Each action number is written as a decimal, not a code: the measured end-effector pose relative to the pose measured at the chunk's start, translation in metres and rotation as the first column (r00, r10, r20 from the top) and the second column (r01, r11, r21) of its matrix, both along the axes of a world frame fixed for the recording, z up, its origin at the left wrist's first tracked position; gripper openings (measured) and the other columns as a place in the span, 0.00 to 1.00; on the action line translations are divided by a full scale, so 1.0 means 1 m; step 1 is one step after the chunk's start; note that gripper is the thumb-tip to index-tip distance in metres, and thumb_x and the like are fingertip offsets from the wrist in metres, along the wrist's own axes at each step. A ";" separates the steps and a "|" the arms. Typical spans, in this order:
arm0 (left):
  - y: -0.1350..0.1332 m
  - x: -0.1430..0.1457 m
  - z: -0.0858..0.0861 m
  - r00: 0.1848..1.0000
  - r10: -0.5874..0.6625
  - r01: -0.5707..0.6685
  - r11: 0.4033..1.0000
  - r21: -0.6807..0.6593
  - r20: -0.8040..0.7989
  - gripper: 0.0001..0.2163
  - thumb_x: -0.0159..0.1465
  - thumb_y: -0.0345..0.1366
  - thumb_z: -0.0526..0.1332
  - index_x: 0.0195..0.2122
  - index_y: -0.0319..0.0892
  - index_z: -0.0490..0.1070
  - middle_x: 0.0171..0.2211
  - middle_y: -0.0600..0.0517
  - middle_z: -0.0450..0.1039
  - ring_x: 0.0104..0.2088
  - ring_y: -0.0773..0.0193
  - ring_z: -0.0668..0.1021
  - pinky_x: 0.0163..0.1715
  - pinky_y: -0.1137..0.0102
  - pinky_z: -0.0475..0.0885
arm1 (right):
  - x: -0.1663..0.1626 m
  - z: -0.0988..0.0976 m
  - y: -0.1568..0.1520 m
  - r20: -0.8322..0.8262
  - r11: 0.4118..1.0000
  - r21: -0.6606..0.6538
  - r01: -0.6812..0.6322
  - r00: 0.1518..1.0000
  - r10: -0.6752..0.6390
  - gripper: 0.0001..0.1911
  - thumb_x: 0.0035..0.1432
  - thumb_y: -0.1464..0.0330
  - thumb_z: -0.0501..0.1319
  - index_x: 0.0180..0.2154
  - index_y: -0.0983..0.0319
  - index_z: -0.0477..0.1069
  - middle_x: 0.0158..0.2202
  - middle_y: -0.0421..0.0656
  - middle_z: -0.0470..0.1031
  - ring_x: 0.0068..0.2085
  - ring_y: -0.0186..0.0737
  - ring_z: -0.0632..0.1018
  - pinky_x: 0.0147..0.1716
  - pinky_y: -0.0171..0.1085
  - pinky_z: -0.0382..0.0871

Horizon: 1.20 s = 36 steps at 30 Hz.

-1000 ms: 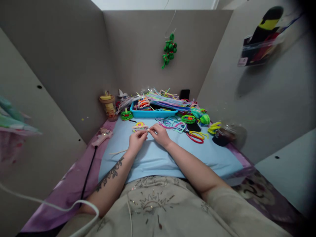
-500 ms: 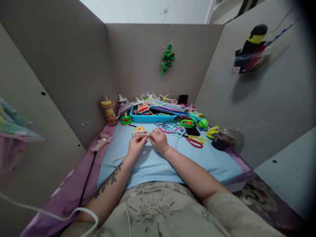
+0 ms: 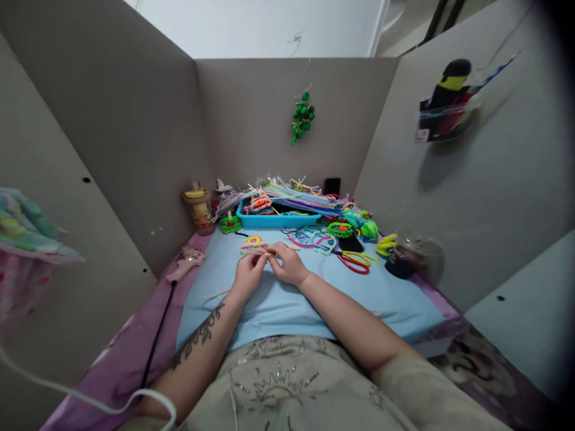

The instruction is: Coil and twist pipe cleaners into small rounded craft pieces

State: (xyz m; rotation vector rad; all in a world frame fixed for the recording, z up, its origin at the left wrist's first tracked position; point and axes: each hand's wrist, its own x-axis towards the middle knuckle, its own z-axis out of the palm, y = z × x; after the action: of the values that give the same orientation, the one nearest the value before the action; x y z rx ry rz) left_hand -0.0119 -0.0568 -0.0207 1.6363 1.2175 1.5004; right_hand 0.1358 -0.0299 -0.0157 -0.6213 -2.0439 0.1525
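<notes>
My left hand [image 3: 250, 269] is closed in a pinch, its fingertips meeting those of my right hand [image 3: 288, 264] above the light blue cloth. Between the fingers of both hands is a thin pale pipe cleaner [image 3: 293, 248], whose end sticks out past my right fingers. Its middle is hidden by the fingertips. Just beyond my left hand lies a small coiled pipe-cleaner piece [image 3: 254, 241] in yellow, pink and cream. Beside my left wrist a loose cream pipe cleaner [image 3: 214, 295] rests on the cloth.
At the back stands a blue tray [image 3: 278, 222] heaped with pipe cleaners. Red-handled scissors [image 3: 354, 263] lie on the right, near tangled pipe cleaners [image 3: 317, 236] and a dark cap-like object [image 3: 399, 265]. On the left are a pink glue gun [image 3: 185, 267] and a tumbler [image 3: 200, 212].
My fingers have shifted slightly along the pale pipe cleaner, and its end now shows to the right of my right fingers. The whole view has tilted a little.
</notes>
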 end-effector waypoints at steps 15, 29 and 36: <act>0.002 -0.003 -0.002 0.990 0.127 -0.130 0.990 -0.052 -0.058 0.12 0.55 0.43 0.62 0.31 0.39 0.76 0.26 0.49 0.77 0.28 0.62 0.77 0.29 0.71 0.71 | 0.000 0.003 0.000 0.006 0.996 -0.057 0.068 0.998 -0.068 0.08 0.61 0.69 0.51 0.31 0.60 0.66 0.28 0.42 0.68 0.31 0.38 0.69 0.33 0.36 0.63; 0.009 -0.008 -0.011 0.990 0.140 -0.136 0.986 -0.095 0.037 0.15 0.54 0.45 0.63 0.33 0.37 0.75 0.27 0.47 0.78 0.29 0.61 0.79 0.29 0.70 0.73 | -0.001 -0.002 0.004 0.021 0.993 -0.032 0.117 0.993 -0.116 0.06 0.61 0.68 0.53 0.32 0.60 0.67 0.30 0.42 0.69 0.32 0.38 0.70 0.34 0.36 0.63; 0.004 -0.005 -0.002 0.992 0.095 -0.086 0.989 -0.117 0.078 0.11 0.53 0.40 0.63 0.31 0.36 0.74 0.25 0.48 0.77 0.28 0.60 0.79 0.30 0.69 0.73 | -0.001 -0.001 0.004 0.017 0.990 -0.028 0.141 0.990 -0.141 0.07 0.62 0.68 0.53 0.31 0.60 0.67 0.29 0.42 0.68 0.32 0.37 0.70 0.33 0.35 0.62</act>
State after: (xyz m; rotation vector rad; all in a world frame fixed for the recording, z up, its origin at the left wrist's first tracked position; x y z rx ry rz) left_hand -0.0168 -0.0529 -0.0229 1.4477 1.3212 1.5102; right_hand 0.1347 -0.0261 -0.0168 -0.7847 -2.0072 0.0946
